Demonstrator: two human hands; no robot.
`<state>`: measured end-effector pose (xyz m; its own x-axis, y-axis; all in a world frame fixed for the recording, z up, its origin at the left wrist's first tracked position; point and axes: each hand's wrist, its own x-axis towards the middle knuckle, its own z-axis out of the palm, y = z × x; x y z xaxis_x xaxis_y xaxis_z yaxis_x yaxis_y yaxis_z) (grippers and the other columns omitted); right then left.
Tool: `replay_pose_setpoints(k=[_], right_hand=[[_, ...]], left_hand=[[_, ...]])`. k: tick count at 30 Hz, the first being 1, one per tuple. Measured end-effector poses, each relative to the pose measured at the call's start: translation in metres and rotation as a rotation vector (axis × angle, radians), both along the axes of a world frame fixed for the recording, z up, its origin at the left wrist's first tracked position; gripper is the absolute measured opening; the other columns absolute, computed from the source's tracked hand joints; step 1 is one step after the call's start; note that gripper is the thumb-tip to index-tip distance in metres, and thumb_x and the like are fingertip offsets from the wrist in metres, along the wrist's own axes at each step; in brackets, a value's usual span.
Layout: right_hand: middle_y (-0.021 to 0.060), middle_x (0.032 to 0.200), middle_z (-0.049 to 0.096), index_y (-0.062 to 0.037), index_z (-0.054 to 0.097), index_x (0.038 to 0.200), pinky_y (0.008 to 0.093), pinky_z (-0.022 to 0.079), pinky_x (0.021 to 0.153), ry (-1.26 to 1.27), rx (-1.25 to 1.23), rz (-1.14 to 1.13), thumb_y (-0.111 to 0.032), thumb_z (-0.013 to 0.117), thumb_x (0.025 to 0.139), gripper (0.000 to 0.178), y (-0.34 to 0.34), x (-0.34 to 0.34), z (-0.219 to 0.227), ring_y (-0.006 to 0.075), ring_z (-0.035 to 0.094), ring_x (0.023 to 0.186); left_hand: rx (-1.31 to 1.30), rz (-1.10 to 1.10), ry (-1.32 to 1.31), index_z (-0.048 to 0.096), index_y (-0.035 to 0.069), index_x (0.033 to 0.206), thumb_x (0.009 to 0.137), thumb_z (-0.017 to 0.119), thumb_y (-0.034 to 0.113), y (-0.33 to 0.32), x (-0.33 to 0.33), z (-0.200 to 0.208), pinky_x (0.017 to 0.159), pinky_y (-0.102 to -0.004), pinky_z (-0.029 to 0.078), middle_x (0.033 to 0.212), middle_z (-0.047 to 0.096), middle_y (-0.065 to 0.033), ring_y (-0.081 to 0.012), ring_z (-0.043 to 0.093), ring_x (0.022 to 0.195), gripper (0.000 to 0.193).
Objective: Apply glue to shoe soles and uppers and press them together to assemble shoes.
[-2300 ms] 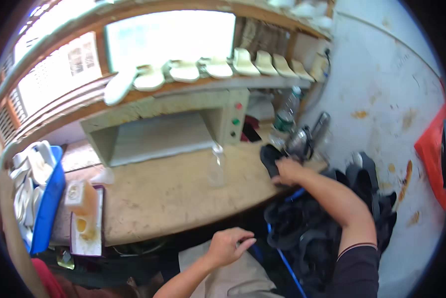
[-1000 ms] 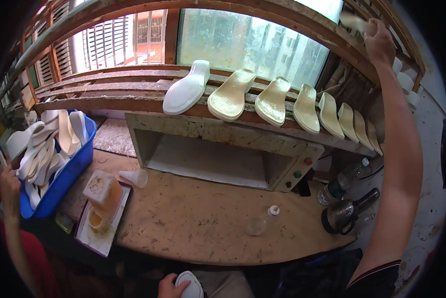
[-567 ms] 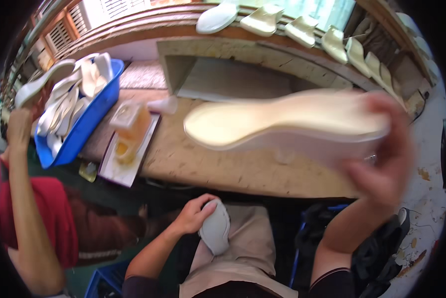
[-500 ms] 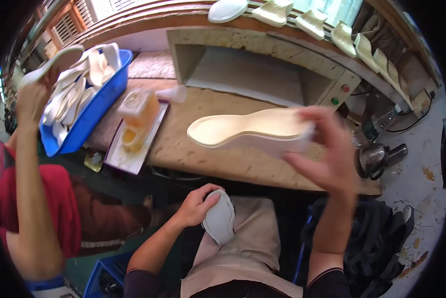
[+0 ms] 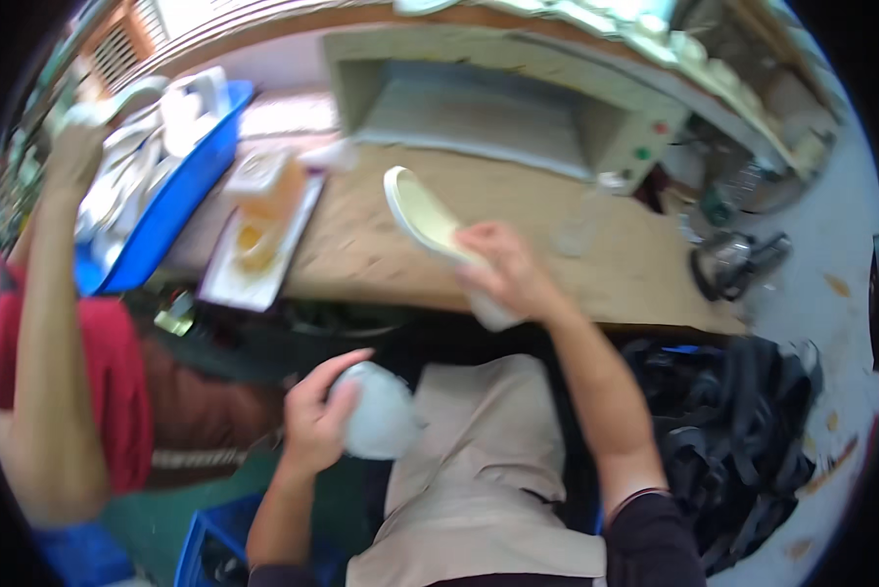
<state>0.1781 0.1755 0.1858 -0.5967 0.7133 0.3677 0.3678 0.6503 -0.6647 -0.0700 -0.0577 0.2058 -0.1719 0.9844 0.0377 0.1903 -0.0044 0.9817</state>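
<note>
My right hand (image 5: pixel 508 269) grips a cream-topped wedge shoe sole (image 5: pixel 420 210) by its middle, over the front edge of the workbench (image 5: pixel 361 264). The sole's far end points up and left, while a pale lower end shows below my fingers. Nearer to me and to the left, my left hand (image 5: pixel 312 416) is closed round a white shoe sole piece (image 5: pixel 379 416), thumb on its face, beside my lap. Motion blurs this piece, so its outline is soft.
A co-worker's arm (image 5: pixel 48 293) reaches to a blue crate (image 5: pixel 180 220) full of white soles. On the bench stand a tray (image 5: pixel 226 279) with an amber-filled container (image 5: pixel 268 186), an open-fronted box machine (image 5: pixel 635 147) and a metal kettle (image 5: pixel 723 264). Black bags (image 5: pixel 733 430) lie at right.
My right hand has moved left with the cream sole, which has turned from lying across to pointing up-left. My left hand has shifted left with its white piece. The whole view has shifted slightly.
</note>
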Motion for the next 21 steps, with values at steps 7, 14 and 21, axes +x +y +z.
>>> replay_pose_setpoints(k=[7,14,21], right_hand=[[0.0170,0.123,0.067,0.0065,0.049,0.142,0.0278,0.057,0.079,1.143,-1.200,0.072,-0.017,0.063,0.100,0.050,-0.119,0.091,-0.016,0.0190,0.069,0.094],[0.0219,0.112,0.071,0.0098,0.056,0.133,0.0310,0.059,0.073,0.668,-1.098,-0.070,-0.022,0.067,0.097,0.049,-0.168,0.147,-0.114,0.0243,0.072,0.085],[0.0170,0.103,0.073,0.0103,0.061,0.124,0.0256,0.054,0.067,0.577,-1.070,0.076,-0.020,0.059,0.101,0.038,-0.194,0.104,-0.170,0.0194,0.067,0.076]], left_hand=[[0.014,0.075,-0.277,0.057,-0.001,0.123,0.095,0.054,0.003,0.022,0.049,-0.022,0.084,-0.0243,0.046,0.107,0.064,-0.0105,-0.0138,0.056,0.091,0.029],[-0.066,0.083,-0.338,0.066,-0.001,0.120,0.107,0.052,0.020,0.064,0.104,-0.144,0.091,-0.0272,0.048,0.110,0.069,-0.0097,-0.0142,0.060,0.099,0.029],[-0.175,0.063,-0.665,0.070,-0.004,0.121,0.109,0.052,0.027,0.050,0.085,-0.200,0.085,-0.0248,0.051,0.108,0.073,-0.0088,-0.0120,0.063,0.092,0.038]])
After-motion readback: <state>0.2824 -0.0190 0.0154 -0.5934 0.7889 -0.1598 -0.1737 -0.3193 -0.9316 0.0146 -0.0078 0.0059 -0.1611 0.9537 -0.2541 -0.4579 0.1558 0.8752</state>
